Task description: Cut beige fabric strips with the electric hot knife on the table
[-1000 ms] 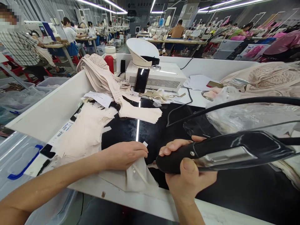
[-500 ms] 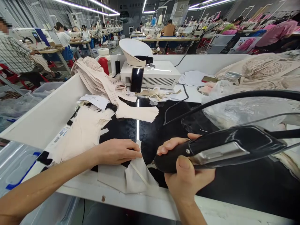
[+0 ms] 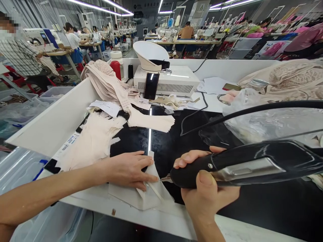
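at the near edge of the black mat point(image 3: 181, 148): our left hand point(image 3: 128, 169) lies palm down, fingers spread wide and flat, pressing a pale fabric piece point(image 3: 151, 196) that laps from the mat onto the white table edge point(image 3: 141, 215).
right hand: just right of the fabric piece, over the mat's near edge, our right hand point(image 3: 207, 196) is wrapped tight round the grip of a black hand tool point(image 3: 242, 164), thumb on the near side, fingers curled over the far side.
tool tip: a small metal tip points left toward our left fingertips. it sits at the fabric's right edge, and we cannot tell whether it touches.
tool body: long and black with a silver strip, it runs off to the right above the mat.
cable: a black cable point(image 3: 252, 109) arcs over the right half of the mat.
left of the mat: we see a heap of beige cut pieces point(image 3: 93, 143), partly lapping onto the mat.
far edge of the mat: a folded beige strip point(image 3: 151, 122) lies across it, trailing from a pile of garments point(image 3: 106, 80) beyond the mat's far left corner.
beyond the mat: a white machine point(image 3: 171, 80) stands with a dark phone point(image 3: 151, 85) leaning on its front.
right of the mat: a clear plastic bag point(image 3: 267, 124) lies there, with lace garments point(image 3: 290, 79) behind it.
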A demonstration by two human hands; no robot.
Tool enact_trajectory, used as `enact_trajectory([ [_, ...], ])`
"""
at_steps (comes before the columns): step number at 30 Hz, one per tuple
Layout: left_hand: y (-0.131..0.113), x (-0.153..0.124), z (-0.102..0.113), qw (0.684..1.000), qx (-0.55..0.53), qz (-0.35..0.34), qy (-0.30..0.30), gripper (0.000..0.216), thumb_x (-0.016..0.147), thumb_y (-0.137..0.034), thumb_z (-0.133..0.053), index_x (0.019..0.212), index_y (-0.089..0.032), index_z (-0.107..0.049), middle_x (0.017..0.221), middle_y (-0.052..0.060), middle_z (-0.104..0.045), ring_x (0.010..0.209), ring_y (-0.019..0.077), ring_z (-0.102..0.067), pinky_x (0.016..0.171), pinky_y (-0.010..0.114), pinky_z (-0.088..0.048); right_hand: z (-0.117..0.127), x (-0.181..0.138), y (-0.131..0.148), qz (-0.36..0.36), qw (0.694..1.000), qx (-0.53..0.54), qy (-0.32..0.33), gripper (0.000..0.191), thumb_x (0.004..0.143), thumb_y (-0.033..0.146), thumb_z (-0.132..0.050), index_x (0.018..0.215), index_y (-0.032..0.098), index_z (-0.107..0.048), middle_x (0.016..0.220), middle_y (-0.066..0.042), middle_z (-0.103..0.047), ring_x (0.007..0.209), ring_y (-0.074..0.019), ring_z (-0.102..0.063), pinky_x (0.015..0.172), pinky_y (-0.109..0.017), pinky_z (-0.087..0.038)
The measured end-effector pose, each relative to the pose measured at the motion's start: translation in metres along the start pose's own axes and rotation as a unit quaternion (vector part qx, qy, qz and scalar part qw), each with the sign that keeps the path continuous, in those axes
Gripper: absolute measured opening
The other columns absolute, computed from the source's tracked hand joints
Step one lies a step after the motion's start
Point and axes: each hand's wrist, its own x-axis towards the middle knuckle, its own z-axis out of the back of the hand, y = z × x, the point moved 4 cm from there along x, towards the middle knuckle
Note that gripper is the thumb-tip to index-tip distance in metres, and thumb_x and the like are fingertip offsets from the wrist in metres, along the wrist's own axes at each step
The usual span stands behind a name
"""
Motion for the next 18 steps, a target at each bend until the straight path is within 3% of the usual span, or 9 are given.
enact_trajectory([
  [10, -0.002, -0.001, -0.006, 1.0, 0.005, -0.002, -0.021, 0.04, 0.101, -0.049, -0.057, 0.133, -0.026, -0.063, 0.116, 0.016, -0.059, 0.115, 0.0278, -0.058, 0.098, 0.04, -0.053, -0.008, 0.009, 0.002, -0.003, 0.999, 0.015, -0.034, 0.037, 0.076, 0.035, -0.081, 0.106, 0.024, -0.063, 0.071, 0.004, -0.066, 0.055, -0.0148, -0.059, 0.048, -0.028, -0.052],
  [18, -0.002, -0.001, -0.004, 1.0, -0.01, 0.005, -0.022, 0.039, 0.1, -0.046, -0.06, 0.134, -0.027, -0.063, 0.117, 0.015, -0.058, 0.109, 0.0259, -0.06, 0.098, 0.039, -0.052, -0.014, 0.01, -0.003, -0.011, 1.0, -0.002, -0.025, 0.036, 0.077, 0.032, -0.078, 0.106, 0.024, -0.059, 0.071, 0.004, -0.067, 0.053, -0.0149, -0.06, 0.047, -0.029, -0.053],
])
